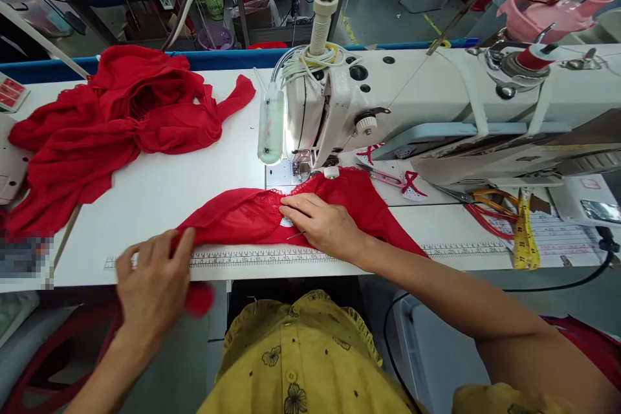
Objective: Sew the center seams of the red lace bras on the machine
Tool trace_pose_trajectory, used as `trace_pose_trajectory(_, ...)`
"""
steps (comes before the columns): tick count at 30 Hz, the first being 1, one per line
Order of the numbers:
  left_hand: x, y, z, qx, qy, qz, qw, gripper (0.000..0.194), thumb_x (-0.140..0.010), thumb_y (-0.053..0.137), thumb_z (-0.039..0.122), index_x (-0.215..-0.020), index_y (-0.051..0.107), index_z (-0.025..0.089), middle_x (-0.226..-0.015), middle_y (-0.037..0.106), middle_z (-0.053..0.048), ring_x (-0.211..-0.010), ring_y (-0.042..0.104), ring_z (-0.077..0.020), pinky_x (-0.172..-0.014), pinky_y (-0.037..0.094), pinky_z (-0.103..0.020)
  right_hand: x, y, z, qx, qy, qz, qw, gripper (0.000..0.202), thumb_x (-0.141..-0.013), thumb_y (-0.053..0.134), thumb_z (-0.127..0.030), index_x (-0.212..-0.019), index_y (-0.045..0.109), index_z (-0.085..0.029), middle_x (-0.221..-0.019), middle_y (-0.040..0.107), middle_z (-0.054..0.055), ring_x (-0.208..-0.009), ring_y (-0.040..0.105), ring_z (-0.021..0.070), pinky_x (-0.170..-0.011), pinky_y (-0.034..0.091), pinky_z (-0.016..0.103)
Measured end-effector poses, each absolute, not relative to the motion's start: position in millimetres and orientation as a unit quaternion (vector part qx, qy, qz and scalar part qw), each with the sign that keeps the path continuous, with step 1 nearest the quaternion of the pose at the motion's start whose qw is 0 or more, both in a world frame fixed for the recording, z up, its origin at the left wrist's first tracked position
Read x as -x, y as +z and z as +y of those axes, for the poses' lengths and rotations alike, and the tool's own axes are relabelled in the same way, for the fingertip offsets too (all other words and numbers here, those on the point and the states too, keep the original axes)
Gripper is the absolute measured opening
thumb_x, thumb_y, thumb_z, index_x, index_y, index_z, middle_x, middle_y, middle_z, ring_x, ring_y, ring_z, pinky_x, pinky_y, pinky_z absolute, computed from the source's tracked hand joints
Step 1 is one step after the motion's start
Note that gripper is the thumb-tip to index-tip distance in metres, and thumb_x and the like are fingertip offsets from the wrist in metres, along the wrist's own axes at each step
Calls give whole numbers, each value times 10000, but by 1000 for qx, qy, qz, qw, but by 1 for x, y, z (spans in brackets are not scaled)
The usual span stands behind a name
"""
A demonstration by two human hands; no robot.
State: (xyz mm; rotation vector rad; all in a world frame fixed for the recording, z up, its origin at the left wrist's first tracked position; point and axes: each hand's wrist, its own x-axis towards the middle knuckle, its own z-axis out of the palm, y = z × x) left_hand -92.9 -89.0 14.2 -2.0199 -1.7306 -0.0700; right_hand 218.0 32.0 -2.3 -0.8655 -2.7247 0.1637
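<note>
A red lace-trimmed garment (233,210) lies across the white sewing table, its far edge close to the presser foot (301,167) of the sewing machine (314,103). My left hand (154,278) grips the garment's left end at the table's front edge, and some red cloth hangs below it. My right hand (323,225) has its fingers pressed together on the lace edge, just in front of the presser foot. A small white piece (286,222) shows beside these fingertips. From under the right palm pokes a thin dark metal tip (295,235); the rest of it is hidden.
A heap of red garments (140,116) lies at the left. Right of the needle are pink-handled snips (385,176) and a small white piece with a red bow (412,186). Orange-handled scissors (495,200) and a yellow tape measure (524,233) lie farther right. A printed ruler (233,259) runs along the front edge.
</note>
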Motion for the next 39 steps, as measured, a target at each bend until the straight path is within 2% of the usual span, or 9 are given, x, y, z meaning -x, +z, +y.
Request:
trace_pose_trajectory(4, 156, 36, -94, 706, -43, -666, 238, 399, -860, 486, 108, -1201, 654, 229, -839, 672, -39, -893, 642, -289, -986, 440, -582, -216, -4, 32, 309, 58, -938, 146, 401, -1006, 379, -96, -1339, 590, -170, -1400, 614, 85, -1268, 539, 201, -665, 521, 237)
trace_pose_trajectory(7, 152, 56, -87, 657, -109, -684, 297, 522, -761, 579, 120, -1271, 651, 202, -1119, 691, -116, -1142, 602, -404, -1022, 422, -660, -219, 3, 32, 306, 76, -935, 162, 405, -983, 388, -66, -1303, 610, -174, -1372, 630, 83, -1242, 552, 197, -629, 499, 227)
trace_pose_trajectory(9, 122, 58, -78, 694, -186, -633, 287, 527, -753, 585, 70, -1262, 648, 194, -1181, 689, -132, -1139, 628, -368, -989, 496, -579, -225, 12, 28, 316, 89, -928, 178, 400, -957, 408, -45, -1255, 634, -188, -1325, 652, 77, -1215, 559, 188, -611, 478, 224)
trace_pose_trajectory(12, 58, 42, -61, 808, -258, -516, 118, 467, -862, 550, 29, -1296, 589, 194, -1202, 677, -118, -1142, 640, -251, -973, 550, -405, -236, 25, 13, 338, 85, -920, 178, 309, -973, 450, -105, -1174, 661, -209, -1187, 691, 67, -1096, 586, 176, -589, 439, 236)
trace_pose_trajectory(15, 7, 15, -48, 890, -227, -393, 35, 351, -948, 595, 192, -1293, 578, 126, -1244, 679, -130, -1199, 613, -251, -1076, 501, -425, -245, 27, -7, 324, 39, -937, 123, 248, -1012, 475, -235, -1188, 645, -199, -1066, 694, 69, -957, 583, 176, -533, 381, 260)
trace_pose_trajectory(20, -10, -10, -45, 897, -192, -395, 45, 367, -967, 606, 322, -1265, 615, 109, -1264, 677, -140, -1212, 607, -280, -1121, 452, -500, -260, 22, -28, 283, -68, -956, 46, 352, -965, 434, -72, -1263, 605, -148, -961, 687, 84, -839, 560, 188, -463, 290, 301)
trace_pose_trajectory(28, -8, -9, -49, 895, -174, -409, 33, 446, -971, 589, 381, -1370, 575, 182, -1284, 656, -127, -1215, 600, -280, -1137, 411, -558, -280, 39, -38, 312, 24, -949, -38, 482, -848, 513, -54, -1323, 557, -121, -970, 654, 97, -833, 583, 206, -457, 297, 298)
trace_pose_trajectory(32, -10, -9, -50, 895, -163, -413, 33, 439, -974, 579, 386, -1374, 579, 206, -1284, 646, -131, -1219, 595, -287, -1158, 366, -595, -262, 44, -19, 340, 112, -932, 55, 299, -969, 476, -155, -1230, 615, -199, -989, 652, 57, -871, 577, 157, -534, 332, 253)
trace_pose_trajectory(39, -8, -11, -54, 890, -158, -428, 6, 440, -982, 560, 363, -1400, 554, 226, -1338, 609, -134, -1284, 550, -288, -1178, 347, -577, -235, 12, 5, 380, -5, -924, 42, 373, -990, 450, -151, -1338, 580, -184, -1229, 650, 96, -1016, 505, 201, -437, 211, 261)
